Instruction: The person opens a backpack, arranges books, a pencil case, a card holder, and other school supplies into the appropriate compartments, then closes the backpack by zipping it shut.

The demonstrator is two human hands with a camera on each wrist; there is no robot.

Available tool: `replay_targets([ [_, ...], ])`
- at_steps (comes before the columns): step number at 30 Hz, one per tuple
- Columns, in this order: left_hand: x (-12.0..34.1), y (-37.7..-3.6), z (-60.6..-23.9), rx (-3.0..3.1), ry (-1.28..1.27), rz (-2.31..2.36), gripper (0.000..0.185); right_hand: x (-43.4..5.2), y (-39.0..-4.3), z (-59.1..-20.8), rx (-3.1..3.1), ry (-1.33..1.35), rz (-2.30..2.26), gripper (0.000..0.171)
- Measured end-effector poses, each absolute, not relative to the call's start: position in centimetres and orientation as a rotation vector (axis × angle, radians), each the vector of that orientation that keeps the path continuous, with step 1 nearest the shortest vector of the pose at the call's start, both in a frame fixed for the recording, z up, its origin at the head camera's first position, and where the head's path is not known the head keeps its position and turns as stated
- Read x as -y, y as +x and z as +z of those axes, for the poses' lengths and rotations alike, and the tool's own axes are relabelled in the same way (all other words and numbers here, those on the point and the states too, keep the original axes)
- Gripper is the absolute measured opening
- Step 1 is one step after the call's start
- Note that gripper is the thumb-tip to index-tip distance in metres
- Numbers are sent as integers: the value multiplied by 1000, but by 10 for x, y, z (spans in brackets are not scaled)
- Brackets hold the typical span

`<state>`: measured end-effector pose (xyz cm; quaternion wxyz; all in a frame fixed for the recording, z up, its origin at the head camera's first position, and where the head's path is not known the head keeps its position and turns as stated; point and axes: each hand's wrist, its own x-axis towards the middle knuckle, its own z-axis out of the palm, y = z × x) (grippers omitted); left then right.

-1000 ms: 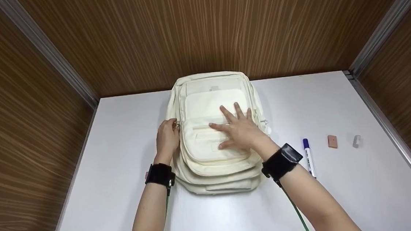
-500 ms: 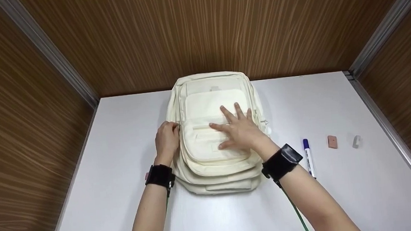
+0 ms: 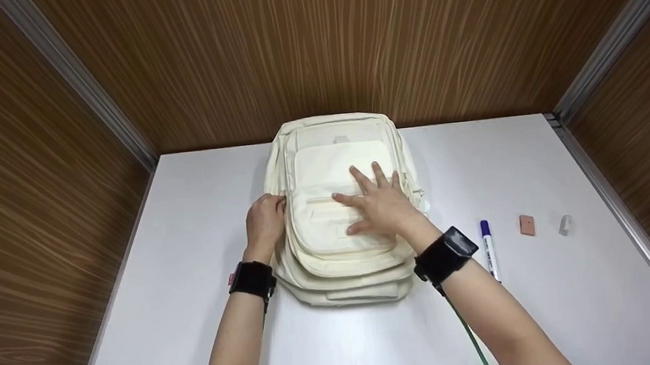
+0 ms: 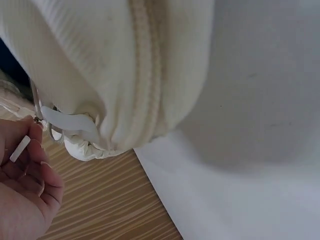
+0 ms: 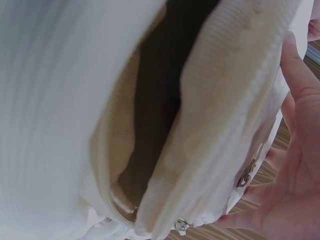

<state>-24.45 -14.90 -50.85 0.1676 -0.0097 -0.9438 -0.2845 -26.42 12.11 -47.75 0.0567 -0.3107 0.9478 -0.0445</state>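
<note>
A cream backpack lies flat on the white table, front side up. At its left edge my left hand has its fingers curled and pinches a zipper pull. In the left wrist view, that hand sits beside a white pull tab and the zipper seam. My right hand lies flat with spread fingers, pressing on the front pocket. The right wrist view shows the backpack with a dark gaping compartment, and my right hand resting against the fabric.
To the right of the backpack lie a blue-capped marker, a small pink eraser and a small grey block. Wood-grain walls close in the table on the left, back and right.
My left hand has slid slightly toward me along the backpack's left edge, and now covers the metal pull. The right hand stays flat in the same place.
</note>
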Motion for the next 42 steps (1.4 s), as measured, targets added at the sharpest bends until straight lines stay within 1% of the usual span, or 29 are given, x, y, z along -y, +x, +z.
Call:
replay_targets([
  [5, 151, -242, -506, 2711, -50, -808, 11, -121, -265, -479, -2887, -930, -91, 84],
  [14, 154, -227, -503, 2764, -26, -782, 10, -120, -265, -480, -2890, -930, -69, 85],
  [33, 146, -178, -511, 2768, -90, -671, 8, -118, -264, -481, -2912, -936, -51, 85],
  [42, 149, -156, -511, 2780, -216, -709, 6, -119, -264, -483, -2918, -937, -79, 85],
])
